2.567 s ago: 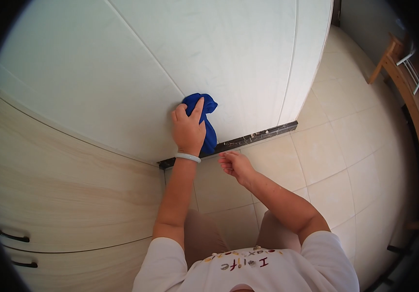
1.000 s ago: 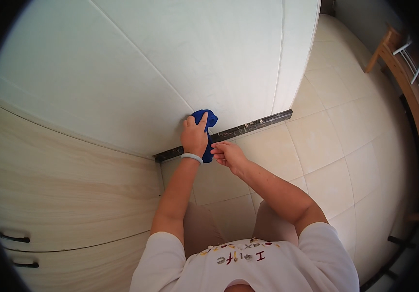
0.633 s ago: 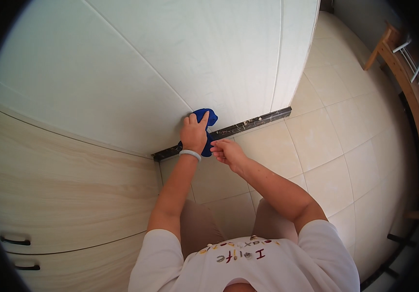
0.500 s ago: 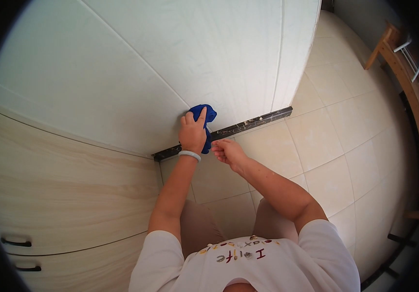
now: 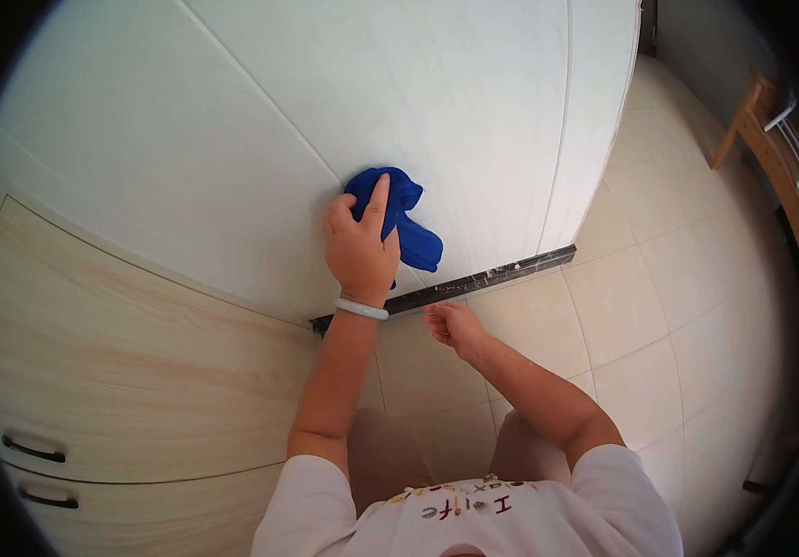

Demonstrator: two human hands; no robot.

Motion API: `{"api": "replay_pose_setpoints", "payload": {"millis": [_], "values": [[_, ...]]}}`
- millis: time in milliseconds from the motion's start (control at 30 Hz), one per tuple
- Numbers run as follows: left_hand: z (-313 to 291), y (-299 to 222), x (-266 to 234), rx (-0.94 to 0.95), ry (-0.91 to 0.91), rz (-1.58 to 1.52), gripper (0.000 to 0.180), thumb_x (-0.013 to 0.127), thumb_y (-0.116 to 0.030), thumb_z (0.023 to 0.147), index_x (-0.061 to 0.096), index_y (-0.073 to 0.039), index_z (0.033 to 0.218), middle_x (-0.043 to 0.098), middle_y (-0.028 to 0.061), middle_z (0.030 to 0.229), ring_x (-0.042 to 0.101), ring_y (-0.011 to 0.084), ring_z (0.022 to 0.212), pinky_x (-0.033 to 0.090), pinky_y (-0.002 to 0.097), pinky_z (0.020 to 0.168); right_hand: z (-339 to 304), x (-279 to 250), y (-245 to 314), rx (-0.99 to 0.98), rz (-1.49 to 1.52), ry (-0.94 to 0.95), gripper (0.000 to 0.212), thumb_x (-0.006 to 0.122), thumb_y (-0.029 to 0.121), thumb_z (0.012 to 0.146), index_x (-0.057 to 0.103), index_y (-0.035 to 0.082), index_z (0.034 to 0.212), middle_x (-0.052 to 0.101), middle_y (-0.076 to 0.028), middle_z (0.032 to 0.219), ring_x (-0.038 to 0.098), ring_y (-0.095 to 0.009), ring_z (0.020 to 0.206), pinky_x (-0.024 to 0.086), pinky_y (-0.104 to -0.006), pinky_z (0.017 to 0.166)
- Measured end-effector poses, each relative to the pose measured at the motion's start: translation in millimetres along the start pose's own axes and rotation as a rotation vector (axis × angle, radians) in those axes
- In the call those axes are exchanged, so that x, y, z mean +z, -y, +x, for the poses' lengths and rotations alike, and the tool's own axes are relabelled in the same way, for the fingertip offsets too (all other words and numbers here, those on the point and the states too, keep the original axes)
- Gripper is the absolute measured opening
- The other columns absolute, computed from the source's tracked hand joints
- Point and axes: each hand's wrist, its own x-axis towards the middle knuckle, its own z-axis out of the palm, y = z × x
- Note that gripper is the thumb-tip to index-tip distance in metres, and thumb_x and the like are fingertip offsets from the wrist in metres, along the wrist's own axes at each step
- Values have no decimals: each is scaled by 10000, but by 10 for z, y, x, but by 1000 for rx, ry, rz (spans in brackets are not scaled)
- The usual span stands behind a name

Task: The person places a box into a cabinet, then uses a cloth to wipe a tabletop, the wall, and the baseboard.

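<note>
A bunched blue cloth (image 5: 418, 243) lies against the white panelled wall (image 5: 474, 121), one end hanging loose to the right. My left hand (image 5: 362, 246), with a pale bangle (image 5: 361, 308) at its wrist, presses the cloth flat to the wall beside a groove. Its index finger stretches over the fabric while the other fingers curl around it. Lower and to the right, my right hand (image 5: 453, 327) hovers over the tiles near the dark marbled skirting (image 5: 483, 280). Its fingers are loosely bent and apart, with nothing seen in them.
Pale wood cabinet fronts (image 5: 139, 343) with a black handle (image 5: 34, 449) stand at the left, meeting the wall in a corner. Beige floor tiles (image 5: 622, 288) spread to the right. Wooden furniture (image 5: 771, 153) with a white metal rack (image 5: 794, 139) is at the far right.
My left hand and the cloth have moved slightly up the wall, and the cloth's loose end has swung out to the right. My right hand has shifted down and right, away from the cloth.
</note>
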Motion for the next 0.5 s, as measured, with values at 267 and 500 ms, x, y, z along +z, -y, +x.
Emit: {"api": "replay_pose_setpoints", "payload": {"millis": [267, 500], "values": [[371, -111, -165, 26, 42, 102, 619, 722, -120, 730, 570, -266, 1311, 507, 118, 1030, 518, 306, 964, 499, 391, 773, 30, 17, 11, 11, 17, 10, 160, 523, 196, 922, 628, 111, 1008, 634, 0, 848, 569, -104, 733, 469, -266, 665], [344, -117, -125, 26, 134, 62, 651, 727, -91, 711, 563, -255, 1320, 510, 118, 1033, 524, 312, 979, 495, 398, 801, 5, 25, 25, 5, 8, 16, 149, 531, 200, 917, 627, 117, 996, 634, 4, 837, 569, -101, 728, 466, -259, 658]]}}
